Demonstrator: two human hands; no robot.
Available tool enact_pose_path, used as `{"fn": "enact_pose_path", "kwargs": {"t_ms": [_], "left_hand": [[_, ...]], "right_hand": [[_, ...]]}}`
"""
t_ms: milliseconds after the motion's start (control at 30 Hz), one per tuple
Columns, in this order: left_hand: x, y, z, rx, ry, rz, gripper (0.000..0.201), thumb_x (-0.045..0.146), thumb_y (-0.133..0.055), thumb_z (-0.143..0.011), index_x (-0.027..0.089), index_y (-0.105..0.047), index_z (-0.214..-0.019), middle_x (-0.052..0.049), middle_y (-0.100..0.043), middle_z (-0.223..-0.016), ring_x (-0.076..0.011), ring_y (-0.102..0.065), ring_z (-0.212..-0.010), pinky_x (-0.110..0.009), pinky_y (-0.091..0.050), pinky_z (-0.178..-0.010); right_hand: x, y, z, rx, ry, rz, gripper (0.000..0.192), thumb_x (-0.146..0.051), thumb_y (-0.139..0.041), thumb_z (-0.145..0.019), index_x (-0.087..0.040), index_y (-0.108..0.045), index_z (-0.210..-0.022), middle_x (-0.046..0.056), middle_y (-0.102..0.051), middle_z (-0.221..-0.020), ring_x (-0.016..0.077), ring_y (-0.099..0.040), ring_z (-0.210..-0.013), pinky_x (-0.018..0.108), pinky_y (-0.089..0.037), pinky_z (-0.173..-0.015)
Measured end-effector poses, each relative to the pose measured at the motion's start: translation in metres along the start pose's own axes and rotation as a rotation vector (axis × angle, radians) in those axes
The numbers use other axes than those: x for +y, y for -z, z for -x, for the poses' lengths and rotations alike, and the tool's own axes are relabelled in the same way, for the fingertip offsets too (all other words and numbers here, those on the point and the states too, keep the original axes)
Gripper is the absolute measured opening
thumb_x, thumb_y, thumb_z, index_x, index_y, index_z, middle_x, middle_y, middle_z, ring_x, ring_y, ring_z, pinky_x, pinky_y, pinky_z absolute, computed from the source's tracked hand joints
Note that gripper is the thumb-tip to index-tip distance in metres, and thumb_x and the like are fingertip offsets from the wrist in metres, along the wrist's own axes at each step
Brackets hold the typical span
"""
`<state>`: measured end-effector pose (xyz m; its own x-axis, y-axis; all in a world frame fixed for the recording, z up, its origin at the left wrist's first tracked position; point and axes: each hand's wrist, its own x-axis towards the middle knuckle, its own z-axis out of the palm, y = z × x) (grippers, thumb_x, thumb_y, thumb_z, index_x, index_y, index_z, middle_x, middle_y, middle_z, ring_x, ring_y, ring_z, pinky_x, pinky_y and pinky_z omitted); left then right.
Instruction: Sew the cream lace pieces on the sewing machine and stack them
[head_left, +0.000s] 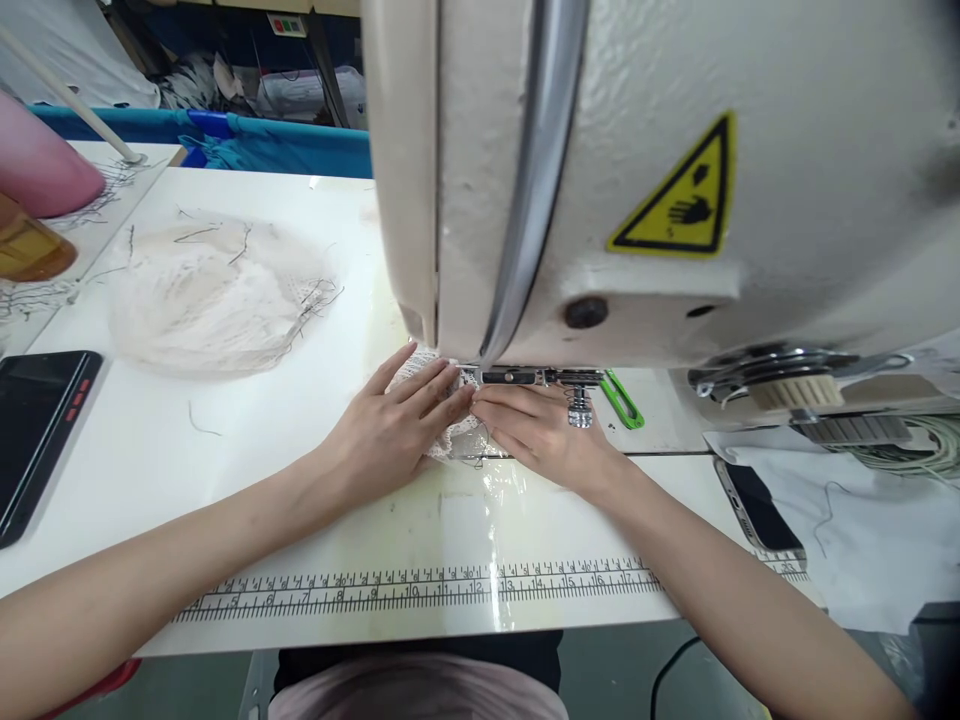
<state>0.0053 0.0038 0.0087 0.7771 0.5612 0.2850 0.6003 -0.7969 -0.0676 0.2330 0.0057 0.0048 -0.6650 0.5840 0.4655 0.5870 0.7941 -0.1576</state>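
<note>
Sewing machine (pixel 675 150): cream, yellow hand-hazard warning triangle (pixel 679 195).
Bench (pixel 225 470): white; printed ruler (pixel 420 588), numbers 5–17 legible.
Left hand (pixel 390 430), right hand (pixel 536 430): fingers flat, pressing lace piece (pixel 439 375) beneath presser foot, probably mid-seam.

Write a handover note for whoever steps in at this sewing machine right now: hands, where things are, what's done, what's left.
Left hand: flat, fingers spread, pressing the lace piece on the table.
Right hand: flat beside it, fingertips meeting the left's, just before the presser foot.
Lace piece: mostly hidden under both hands and the machine head; whether the needle is down cannot be seen.
Done: a lace pile lies at left; its state is unclear.
Left: the seam on the piece in hand, apparently.
Nearby: green clippers, phone at right, ruler along the front edge.
</note>
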Motion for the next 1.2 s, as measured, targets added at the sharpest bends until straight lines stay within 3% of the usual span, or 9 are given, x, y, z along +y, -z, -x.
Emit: {"fn": "enact_pose_path", "kwargs": {"t_ms": [267,500,633,767,1200], "left_hand": [[0.0,0.0,-0.001,-0.028,0.04,0.034,0.05,0.014,-0.05,-0.083,0.012,-0.055,-0.134,-0.013,-0.062,-0.131,-0.0301,-0.052,-0.129,-0.055,-0.032,-0.114],[-0.009,-0.002,0.007,0.053,-0.133,-0.026,0.043,0.008,-0.034,-0.092,0.01,-0.057,-0.129,-0.008,-0.062,-0.132,-0.02,-0.057,-0.124,-0.041,-0.037,-0.114],[-0.018,-0.003,0.01,0.091,-0.165,0.001,0.044,0.008,-0.034,-0.09,0.008,-0.058,-0.127,-0.009,-0.062,-0.13,-0.0216,-0.056,-0.126,-0.044,-0.033,-0.116],[-0.024,-0.001,0.009,0.066,-0.17,0.012,0.045,0.009,-0.033,-0.089,0.013,-0.058,-0.127,-0.006,-0.062,-0.131,-0.0193,-0.053,-0.129,-0.043,-0.028,-0.119],[-0.02,-0.001,0.009,0.017,-0.125,-0.056,0.045,0.02,-0.047,-0.084,0.008,-0.059,-0.126,-0.014,-0.059,-0.135,-0.0262,-0.052,-0.129,-0.046,-0.036,-0.115]], "right_hand": [[0.002,-0.003,0.001,0.025,-0.039,0.011,0.018,-0.014,-0.054,-0.092,-0.021,-0.069,-0.1,0.002,-0.072,-0.102,0.0137,-0.067,-0.09,0.029,-0.055,-0.077],[-0.005,-0.006,0.0,-0.047,0.034,0.21,0.024,-0.008,-0.051,-0.091,-0.022,-0.066,-0.102,-0.001,-0.072,-0.106,0.0124,-0.065,-0.095,0.028,-0.052,-0.08],[-0.011,-0.009,0.0,-0.006,0.072,0.33,0.025,-0.005,-0.052,-0.089,-0.022,-0.064,-0.103,-0.003,-0.072,-0.104,0.0115,-0.063,-0.098,0.029,-0.048,-0.081],[-0.014,-0.009,-0.005,0.032,0.115,0.329,0.02,-0.008,-0.055,-0.088,-0.021,-0.065,-0.101,-0.004,-0.073,-0.102,0.012,-0.063,-0.096,0.028,-0.045,-0.07],[-0.017,-0.008,-0.007,0.077,0.121,0.262,0.018,-0.003,-0.059,-0.083,-0.018,-0.066,-0.092,-0.004,-0.074,-0.097,0.0112,-0.064,-0.094,0.026,-0.042,-0.066]]}}
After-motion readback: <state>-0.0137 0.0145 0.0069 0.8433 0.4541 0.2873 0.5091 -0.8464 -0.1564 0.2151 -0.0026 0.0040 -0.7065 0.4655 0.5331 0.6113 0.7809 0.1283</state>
